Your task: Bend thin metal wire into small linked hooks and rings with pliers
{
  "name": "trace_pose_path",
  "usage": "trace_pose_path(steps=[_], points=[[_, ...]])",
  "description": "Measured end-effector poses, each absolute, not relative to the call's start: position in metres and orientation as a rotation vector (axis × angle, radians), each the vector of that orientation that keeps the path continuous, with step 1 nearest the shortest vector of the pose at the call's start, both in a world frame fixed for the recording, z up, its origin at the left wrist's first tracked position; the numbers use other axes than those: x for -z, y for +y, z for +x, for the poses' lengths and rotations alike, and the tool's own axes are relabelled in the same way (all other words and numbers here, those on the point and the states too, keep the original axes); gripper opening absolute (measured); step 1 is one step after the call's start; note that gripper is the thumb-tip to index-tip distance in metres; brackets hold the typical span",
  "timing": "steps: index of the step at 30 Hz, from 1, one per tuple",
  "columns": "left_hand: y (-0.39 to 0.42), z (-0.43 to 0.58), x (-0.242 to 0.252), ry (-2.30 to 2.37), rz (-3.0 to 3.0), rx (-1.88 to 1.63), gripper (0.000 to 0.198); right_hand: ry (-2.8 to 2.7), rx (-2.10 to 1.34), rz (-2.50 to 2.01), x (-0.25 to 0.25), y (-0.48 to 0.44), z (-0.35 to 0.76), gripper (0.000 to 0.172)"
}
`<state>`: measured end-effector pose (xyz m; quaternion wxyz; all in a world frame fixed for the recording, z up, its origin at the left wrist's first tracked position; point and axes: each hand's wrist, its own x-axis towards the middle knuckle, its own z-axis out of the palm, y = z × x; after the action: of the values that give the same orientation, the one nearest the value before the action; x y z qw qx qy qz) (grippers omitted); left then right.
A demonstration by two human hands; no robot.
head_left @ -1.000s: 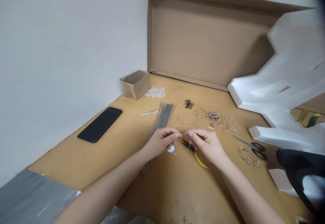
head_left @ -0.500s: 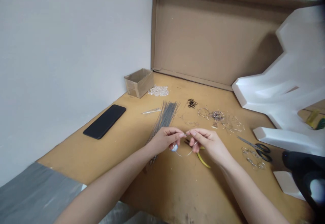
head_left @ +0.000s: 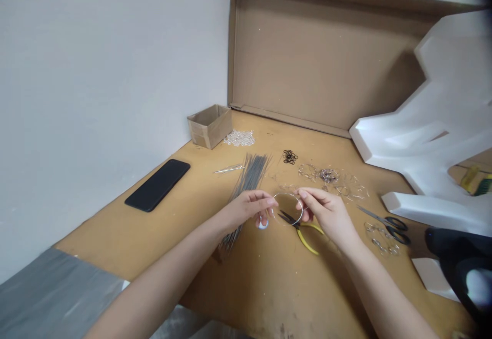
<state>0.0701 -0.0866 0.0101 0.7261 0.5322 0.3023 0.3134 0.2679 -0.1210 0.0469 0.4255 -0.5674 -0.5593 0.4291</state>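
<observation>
Between my hands is a thin wire bent into a round loop [head_left: 301,215]. My left hand [head_left: 251,206] pinches its left side, and a small blue-white thing [head_left: 263,223] shows beneath those fingers; I cannot make out what it is. On the loop's right side my right hand [head_left: 321,206] is closed, thumb against fingers. Yellow-handled pliers [head_left: 307,241] lie on the table under the loop, their dark jaws seen through it. A bundle of straight grey wires [head_left: 251,175] lies partly beneath my left hand.
A black phone [head_left: 157,185] lies left. Behind are a small cardboard box [head_left: 210,128], clear bits [head_left: 239,138] and black rings [head_left: 290,157]. Wire pieces [head_left: 348,185] and scissors [head_left: 392,223] lie right, by white foam [head_left: 423,128]. A large cardboard box [head_left: 326,67] stands at the back.
My hands have moved apart, the right one rightward. The wire now shows as a full round loop between them, and more of the pliers is uncovered.
</observation>
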Motion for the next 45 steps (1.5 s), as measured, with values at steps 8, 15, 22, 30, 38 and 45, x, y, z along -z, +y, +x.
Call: trace_pose_path(steps=[8, 15, 22, 30, 38, 45], points=[[-0.086, 0.068, -0.01, 0.656, 1.189, -0.675, 0.021, -1.436, -0.952, -1.431, -0.051, -0.122, 0.269, 0.032], [-0.088, 0.068, -0.013, 0.693, 1.179, -0.699, 0.021, -1.445, -0.953, -1.439, -0.051, -0.122, 0.269, 0.032], [-0.089, 0.068, -0.017, 0.707, 1.213, -0.71, 0.022, -1.495, -0.943, -1.438, -0.052, -0.123, 0.27, 0.032], [-0.088, 0.068, -0.015, 0.718, 1.21, -0.767, 0.024, -1.624, -1.018, -1.433, -0.049, -0.125, 0.27, 0.032], [-0.09, 0.07, -0.016, 0.719, 1.273, -0.688, 0.026, -1.975, -0.795, -1.39, -0.048, -0.13, 0.261, 0.028], [-0.093, 0.072, -0.015, 0.833, 1.302, -0.737, 0.026, -2.064, -0.658, -1.387, -0.041, -0.131, 0.256, 0.028]])
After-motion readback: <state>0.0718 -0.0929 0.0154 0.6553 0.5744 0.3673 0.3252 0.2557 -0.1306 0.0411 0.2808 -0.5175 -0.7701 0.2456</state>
